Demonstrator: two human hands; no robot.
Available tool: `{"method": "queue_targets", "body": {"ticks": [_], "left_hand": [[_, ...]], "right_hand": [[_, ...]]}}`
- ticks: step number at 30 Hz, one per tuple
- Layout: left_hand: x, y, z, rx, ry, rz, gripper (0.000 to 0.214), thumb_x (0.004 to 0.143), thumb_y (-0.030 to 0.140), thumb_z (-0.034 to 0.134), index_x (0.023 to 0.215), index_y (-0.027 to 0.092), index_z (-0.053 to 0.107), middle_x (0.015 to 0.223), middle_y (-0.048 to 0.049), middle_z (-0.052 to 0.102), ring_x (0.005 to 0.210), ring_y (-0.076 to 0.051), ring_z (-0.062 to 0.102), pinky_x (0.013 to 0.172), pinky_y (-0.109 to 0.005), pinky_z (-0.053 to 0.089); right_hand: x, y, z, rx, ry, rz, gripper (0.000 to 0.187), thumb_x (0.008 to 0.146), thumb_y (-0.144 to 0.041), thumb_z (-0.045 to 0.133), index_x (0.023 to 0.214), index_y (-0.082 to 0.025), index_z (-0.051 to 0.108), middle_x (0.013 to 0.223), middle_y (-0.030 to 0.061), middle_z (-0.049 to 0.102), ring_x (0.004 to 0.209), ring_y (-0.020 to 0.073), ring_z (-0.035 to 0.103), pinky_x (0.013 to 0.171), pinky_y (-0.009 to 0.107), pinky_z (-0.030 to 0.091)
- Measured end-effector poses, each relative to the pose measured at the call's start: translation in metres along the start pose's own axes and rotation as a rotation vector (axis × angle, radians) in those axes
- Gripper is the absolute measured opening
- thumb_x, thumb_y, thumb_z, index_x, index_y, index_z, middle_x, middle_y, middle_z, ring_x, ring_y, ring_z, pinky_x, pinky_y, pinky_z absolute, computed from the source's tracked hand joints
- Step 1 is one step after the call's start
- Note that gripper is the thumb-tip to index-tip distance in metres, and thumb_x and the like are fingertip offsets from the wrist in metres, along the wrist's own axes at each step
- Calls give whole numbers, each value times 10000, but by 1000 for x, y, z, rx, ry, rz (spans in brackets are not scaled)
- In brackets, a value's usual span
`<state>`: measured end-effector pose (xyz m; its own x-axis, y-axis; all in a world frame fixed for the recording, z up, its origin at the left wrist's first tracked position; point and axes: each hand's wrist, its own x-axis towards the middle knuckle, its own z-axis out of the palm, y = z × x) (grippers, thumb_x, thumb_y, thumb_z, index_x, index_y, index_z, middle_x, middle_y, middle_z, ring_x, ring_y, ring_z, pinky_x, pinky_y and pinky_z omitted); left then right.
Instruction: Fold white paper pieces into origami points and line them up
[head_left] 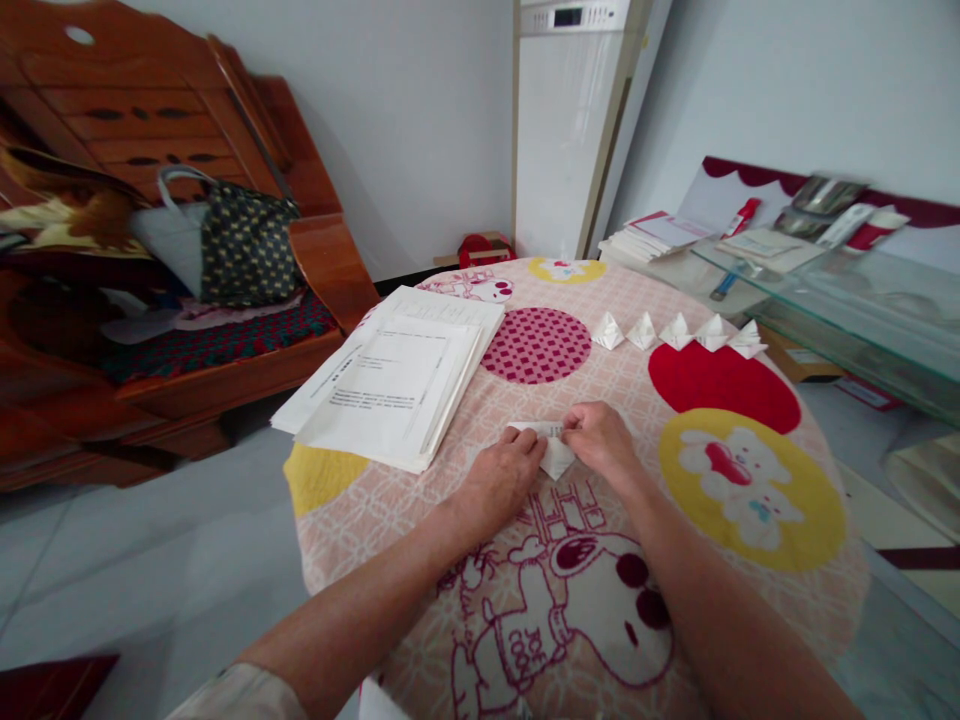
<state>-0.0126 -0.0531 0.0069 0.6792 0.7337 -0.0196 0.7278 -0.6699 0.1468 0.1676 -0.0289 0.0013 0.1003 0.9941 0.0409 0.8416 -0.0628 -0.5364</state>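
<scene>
Folded paper (556, 459) lies on the tabletop (360, 530) between my left hand (501, 474), its curled fingers over one side with a grip I cannot tell, and my right hand (601, 438), its fingers pinching the other, where an uneven pull could skew the fold.

"JOE COO…" on dog shirt (529, 642), tablecloth (352, 530); paper stack (375, 395) illegible.
</scene>
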Motion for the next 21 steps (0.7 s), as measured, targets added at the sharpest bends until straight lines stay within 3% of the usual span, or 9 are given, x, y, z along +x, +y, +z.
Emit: {"method": "queue_targets", "body": {"ticks": [7, 10, 12, 15, 18, 21], "left_hand": [[-1, -3, 2, 12, 16, -9, 297, 953, 92, 463, 1213, 107, 608, 1147, -135, 625, 1093, -276, 547, 903, -380, 560], [-1, -5, 3, 1, 64, -21, 233, 981, 132, 445, 1098, 130, 646, 1095, -121, 643, 1036, -257, 567, 860, -364, 557], [-1, -7, 3, -9, 84, -37, 222, 988, 148, 445, 1018, 150, 664, 1049, -109, 655, 995, -246, 583, 804, -347, 552], [-1, -9, 0, -23, 91, -74, 242, 990, 171, 455, 943, 155, 692, 994, -99, 672, 955, -240, 603, 771, -337, 534], [0, -12, 0, -58, 129, -108, 265, 990, 195, 471, 900, 154, 717, 953, -97, 679, 934, -231, 612, 775, -328, 517], [2, -17, 3, -134, 192, -138, 234, 967, 198, 516, 861, 157, 721, 922, -88, 680, 911, -210, 620, 779, -308, 510]], "right_hand": [[1, 28, -24, 211, -145, 269, 106, 685, -115, 606, 611, -185, 634, 446, -3, 596, 365, 141, 547, 411, 237, 361], [0, 41, -29, 280, -118, 330, 80, 672, -125, 618, 618, -184, 627, 434, -7, 587, 361, 151, 551, 397, 236, 380], [-1, 46, -28, 324, -11, 277, 50, 711, -187, 629, 675, -178, 663, 498, 2, 625, 404, 157, 577, 423, 247, 413], [1, 46, -24, 350, 91, 78, 172, 761, -322, 661, 767, -161, 722, 681, 50, 711, 602, 190, 664, 556, 284, 497], [3, 40, -18, 405, 38, 12, 256, 689, -300, 735, 889, -142, 759, 753, 59, 726, 715, 203, 674, 651, 305, 518], [2, 33, -14, 586, -90, 98, 389, 651, -221, 732, 1028, -122, 743, 739, 43, 718, 635, 175, 644, 566, 276, 488]]}}
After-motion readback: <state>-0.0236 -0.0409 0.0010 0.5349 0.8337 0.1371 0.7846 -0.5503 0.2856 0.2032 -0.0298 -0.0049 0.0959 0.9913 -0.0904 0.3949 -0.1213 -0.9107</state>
